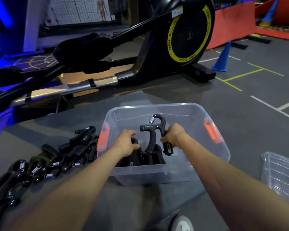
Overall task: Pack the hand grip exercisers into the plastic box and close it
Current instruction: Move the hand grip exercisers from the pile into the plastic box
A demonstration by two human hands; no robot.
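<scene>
Taking the plastic box (212,157) as the landmark: nearest the camera and to the box's right, the clear lid (279,174) with its orange clip is lying flat on the grey mat, probably set aside so the box stays open for loading; closing is not yet due.

To the box's left, a heap of loose exercisers (45,164) is waiting on the mat, touching the box's left wall, seemingly kept within easy reach. Many are still outside, so I judge the packing to be at an early stage.

Inside the box, against its near wall, a few packed exercisers (157,157) are standing close together, apparently arranged in a row to save room. The left hand (126,142) is reaching over the near-left rim with its fingers curled over the top of one of them, seemingly steadying it.

Just beyond, over the middle of the box, the right hand (173,135) is gripping one handle of a held exerciser (154,130), fingers wrapped round it, spring end up and the free handle pointing down toward the row, likely for slotting in beside the others.

Beyond the box, a black exercise machine (188,35) with a yellow ring is standing on the floor, and a blue cone (222,57) is sitting farther back to the right.
</scene>
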